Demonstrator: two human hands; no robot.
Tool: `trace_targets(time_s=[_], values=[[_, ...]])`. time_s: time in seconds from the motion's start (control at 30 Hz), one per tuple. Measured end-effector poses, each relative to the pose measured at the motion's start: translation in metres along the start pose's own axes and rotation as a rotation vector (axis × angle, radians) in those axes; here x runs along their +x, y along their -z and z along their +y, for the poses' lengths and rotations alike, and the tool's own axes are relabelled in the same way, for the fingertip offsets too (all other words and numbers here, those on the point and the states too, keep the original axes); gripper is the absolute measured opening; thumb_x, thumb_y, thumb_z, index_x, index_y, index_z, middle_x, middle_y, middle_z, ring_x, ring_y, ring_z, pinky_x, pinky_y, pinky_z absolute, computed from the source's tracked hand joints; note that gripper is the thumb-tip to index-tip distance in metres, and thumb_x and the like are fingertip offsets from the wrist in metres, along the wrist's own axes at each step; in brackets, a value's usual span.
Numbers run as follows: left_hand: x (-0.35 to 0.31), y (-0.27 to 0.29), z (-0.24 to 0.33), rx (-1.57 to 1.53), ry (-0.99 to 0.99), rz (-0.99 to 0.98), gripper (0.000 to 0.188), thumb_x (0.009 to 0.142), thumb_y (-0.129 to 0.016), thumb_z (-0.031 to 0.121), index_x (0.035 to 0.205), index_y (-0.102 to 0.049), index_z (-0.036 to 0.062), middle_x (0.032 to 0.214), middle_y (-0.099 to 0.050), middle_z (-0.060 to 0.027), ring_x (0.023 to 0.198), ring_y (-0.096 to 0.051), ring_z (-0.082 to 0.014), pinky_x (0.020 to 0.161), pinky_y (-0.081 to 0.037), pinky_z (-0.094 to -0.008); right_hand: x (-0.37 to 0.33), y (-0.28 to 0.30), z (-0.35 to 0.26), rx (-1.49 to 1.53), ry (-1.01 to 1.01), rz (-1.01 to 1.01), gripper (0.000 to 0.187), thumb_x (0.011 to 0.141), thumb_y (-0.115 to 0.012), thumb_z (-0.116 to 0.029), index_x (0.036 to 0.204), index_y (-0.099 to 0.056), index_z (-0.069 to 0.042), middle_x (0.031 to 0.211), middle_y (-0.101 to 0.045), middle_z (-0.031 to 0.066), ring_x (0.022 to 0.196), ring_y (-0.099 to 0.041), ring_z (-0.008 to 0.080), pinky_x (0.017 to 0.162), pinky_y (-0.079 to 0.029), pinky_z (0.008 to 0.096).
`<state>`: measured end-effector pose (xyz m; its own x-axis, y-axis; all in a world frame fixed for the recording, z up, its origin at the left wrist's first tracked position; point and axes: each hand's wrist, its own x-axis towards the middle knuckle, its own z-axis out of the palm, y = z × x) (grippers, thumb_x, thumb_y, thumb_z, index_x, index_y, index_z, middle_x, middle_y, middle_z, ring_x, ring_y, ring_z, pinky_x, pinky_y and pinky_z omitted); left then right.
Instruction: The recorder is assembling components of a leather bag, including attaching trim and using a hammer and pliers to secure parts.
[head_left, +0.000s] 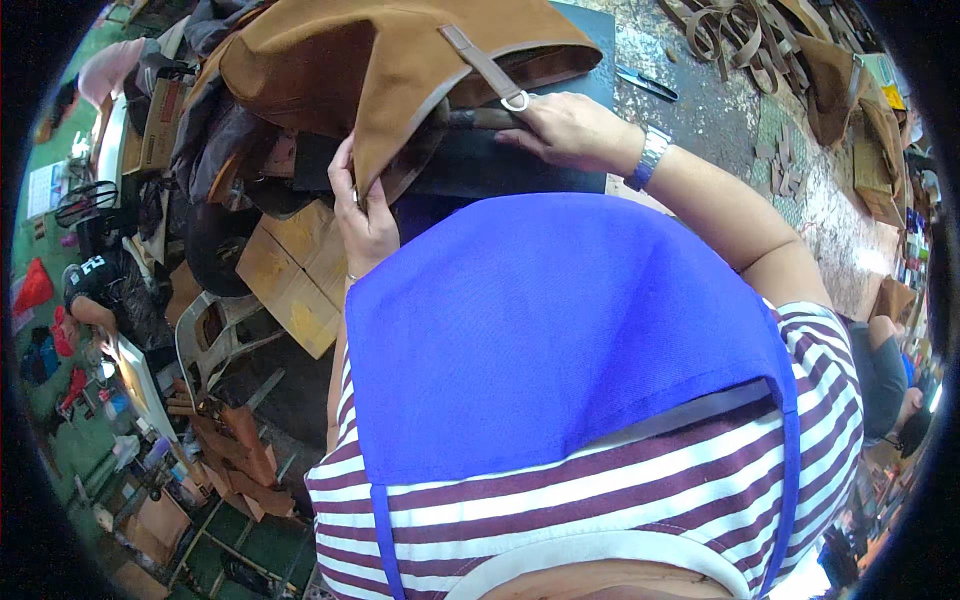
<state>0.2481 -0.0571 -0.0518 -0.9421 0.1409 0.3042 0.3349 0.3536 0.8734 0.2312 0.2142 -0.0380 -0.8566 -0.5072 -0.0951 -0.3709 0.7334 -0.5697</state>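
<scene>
A large brown bag (320, 75) lies across the far edge of the work table, its bound rim facing me. My left hand (365, 215) pinches a hanging corner of the bag between thumb and fingers. From the bag's side runs a short grey-brown strap (478, 60) that ends in a pale metal ring (515, 101). My right hand (575, 130) is closed at this ring, with thumb and fingers on the end of a dark rolled piece (480, 118) below it. The bag's inside is mostly hidden.
On the worn table (700, 130) lie thread snips (648, 84) and small brown scraps (785, 165). Tangled straps (740, 35) fill the far right. A plastic chair (215, 335) and cardboard (295, 270) stand at left. Other people sit at both sides.
</scene>
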Motion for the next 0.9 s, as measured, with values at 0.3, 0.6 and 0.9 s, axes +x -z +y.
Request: trace_targets(time_s=[0.3, 0.6, 0.9], values=[[0.034, -0.029, -0.010, -0.077, -0.208, -0.054, 0.051, 0.087, -0.047, -0.005, 0.137, -0.040, 0.0013, 0.137, -0.047, -0.0157, 0.128, -0.045, -0.0263, 0.107, -0.032, -0.0341, -0.001, 0.027, 0.031, -0.288, -0.155, 0.390, 0.035, 0.093, -0.052, -0.041, 0.108, -0.054, -0.010, 0.086, -0.065, 0.0199, 0.077, -0.064, 0.0392, 0.068, -0.052, 0.0491], [0.060, -0.084, -0.028, -0.183, -0.355, 0.014, 0.042, 0.096, -0.045, 0.005, 0.137, -0.039, 0.0004, 0.138, -0.044, -0.0159, 0.129, -0.040, -0.0216, 0.108, -0.029, -0.0328, -0.011, 0.091, -0.003, -0.497, -0.214, 0.472, 0.029, 0.090, -0.055, -0.033, 0.095, -0.059, -0.005, 0.072, -0.064, 0.0177, 0.072, -0.065, 0.0350, 0.061, -0.052, 0.0458], [0.080, -0.048, 0.018, 0.364, -0.399, -0.048, 0.061, 0.071, -0.062, -0.008, 0.128, -0.049, 0.0103, 0.119, -0.054, -0.0155, 0.110, -0.055, -0.0353, 0.090, -0.048, -0.0386, -0.019, 0.041, 0.027, -0.445, -0.164, 0.217, 0.028, 0.089, -0.057, -0.031, 0.085, -0.058, -0.003, 0.076, -0.064, 0.0173, 0.073, -0.063, 0.0354, 0.064, -0.050, 0.0441]])
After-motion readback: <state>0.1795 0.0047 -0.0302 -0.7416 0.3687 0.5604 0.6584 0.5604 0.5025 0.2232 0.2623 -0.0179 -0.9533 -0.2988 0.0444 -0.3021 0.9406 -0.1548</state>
